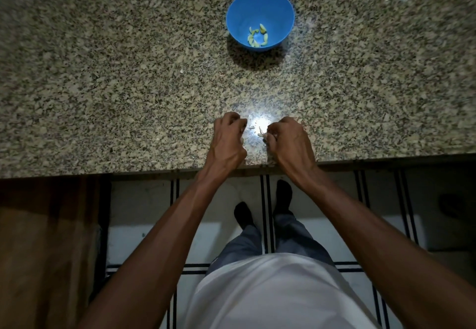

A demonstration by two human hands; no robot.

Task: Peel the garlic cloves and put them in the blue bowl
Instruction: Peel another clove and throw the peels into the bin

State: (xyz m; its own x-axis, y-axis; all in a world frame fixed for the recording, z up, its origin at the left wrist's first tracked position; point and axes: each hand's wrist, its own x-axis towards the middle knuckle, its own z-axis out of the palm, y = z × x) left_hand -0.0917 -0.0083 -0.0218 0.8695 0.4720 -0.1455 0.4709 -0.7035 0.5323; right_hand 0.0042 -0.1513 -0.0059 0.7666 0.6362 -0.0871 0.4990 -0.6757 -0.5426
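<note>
Near the front edge of the speckled stone surface (103,84), both hands hover with fingers curled. The right hand (289,140) pinches a garlic clove (262,134) in its grip; whether the left hand (228,140) holds anything cannot be told. Farther back, well apart, the blue bowl (260,6) holds several peeled cloves (257,37).

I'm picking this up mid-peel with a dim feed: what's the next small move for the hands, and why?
Probably finish stripping the skin from the garlic clove that the right hand pinches at the counter's near edge; a papery shred seems to stick up from it. The left hand, fingers curled, sits just beside it. Peeled cloves already lie in the blue bowl, farther back.
</note>
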